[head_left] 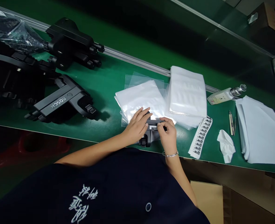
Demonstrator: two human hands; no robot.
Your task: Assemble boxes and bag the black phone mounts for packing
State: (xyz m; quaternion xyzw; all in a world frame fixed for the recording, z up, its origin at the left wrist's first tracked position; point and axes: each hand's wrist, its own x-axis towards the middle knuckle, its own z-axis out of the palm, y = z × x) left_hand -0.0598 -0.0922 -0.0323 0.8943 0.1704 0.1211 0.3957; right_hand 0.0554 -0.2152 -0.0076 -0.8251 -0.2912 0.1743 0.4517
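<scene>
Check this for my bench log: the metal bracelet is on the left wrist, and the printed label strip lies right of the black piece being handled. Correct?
Not quite: the head view shows the metal bracelet on the right wrist. The printed label strip does lie right of the black piece being handled.

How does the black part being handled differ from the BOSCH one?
The handled part is partly covered by the left hand and right hand; the BOSCH part lies untouched to the left. The handled part shows a small white label; the BOSCH part shows pale lettering. Both are dark.
</scene>
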